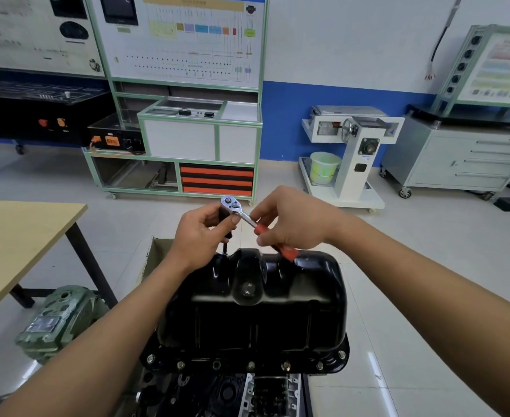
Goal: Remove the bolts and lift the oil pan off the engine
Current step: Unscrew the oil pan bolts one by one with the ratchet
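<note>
Black oil pan (253, 320) sat upside-down on top of the engine (265, 392), its flange flush w/ the block edge all round. A row of bolts (250, 365) showed along the near flange edge, so prob. early in the job; one spot in that row looked like an empty hole, can't be sure.

Both hands were on the ratchet (232, 204) above the pan's far-left corner. L hand (201, 233) was curled round the black piece under the ratchet head, steadying it. R hand (290, 221) was wrapped round the red handle (288, 254). A thin extension (225, 246) ran straight down to the far flange; the bolt itself was hidden behind the pan.

Handling, as a guess: pressed steel, stiff, moderate wt, not fragile, but the glossy paint and likely oil film would make it slippery. The thin flange could bend if levered at one corner. Sealant may hold it after the bolts are out. Best taken w/ both hands on opposite long flange edges and lifted straight up, level.
</note>
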### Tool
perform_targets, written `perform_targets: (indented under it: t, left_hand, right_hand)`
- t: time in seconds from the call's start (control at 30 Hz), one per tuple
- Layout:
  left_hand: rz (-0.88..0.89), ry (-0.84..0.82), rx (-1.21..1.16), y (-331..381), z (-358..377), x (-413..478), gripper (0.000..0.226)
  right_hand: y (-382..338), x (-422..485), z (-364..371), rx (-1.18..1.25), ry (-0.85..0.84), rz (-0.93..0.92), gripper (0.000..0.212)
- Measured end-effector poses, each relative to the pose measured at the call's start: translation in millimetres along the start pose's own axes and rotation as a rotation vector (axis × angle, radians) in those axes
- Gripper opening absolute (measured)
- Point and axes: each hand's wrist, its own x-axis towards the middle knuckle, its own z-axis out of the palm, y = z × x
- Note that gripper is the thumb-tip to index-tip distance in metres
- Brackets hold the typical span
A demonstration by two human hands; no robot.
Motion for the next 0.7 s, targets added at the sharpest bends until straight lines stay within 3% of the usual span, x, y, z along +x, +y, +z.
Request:
perform_targets:
  t: [0.2,0.3,0.47,0.57,0.7]
  left_hand:
    - [-0.009,-0.032,-0.008,2.7,-1.1,-2.2,0.009]
    - [-0.022,-0.047,-0.034,3.4,-1.6,-2.2,0.01]
    - [-0.041,-0.071,-0.035,2.1,-2.2,-1.1,0.015]
    - [-0.037,-0.04,-0.027,2.9,-0.8,-1.0,0.015]
    - [-0.033,-0.006,-0.009,1.2,0.3,0.1,0.013]
  right_hand:
    - [0.7,14.1,-3.6,-0.403,0.197,-0.001,0.046]
    - [3.7,23.1,1.1,-0.431,0.271,0.022,0.054]
    - [13.2,31.9,5.0,-0.37,0.238,-0.023,0.066]
    - [13.4,29.6,8.7,-0.386,0.236,-0.039,0.063]
    - [8.3,20.1,3.7,-0.459,0.248,0.012,0.039]
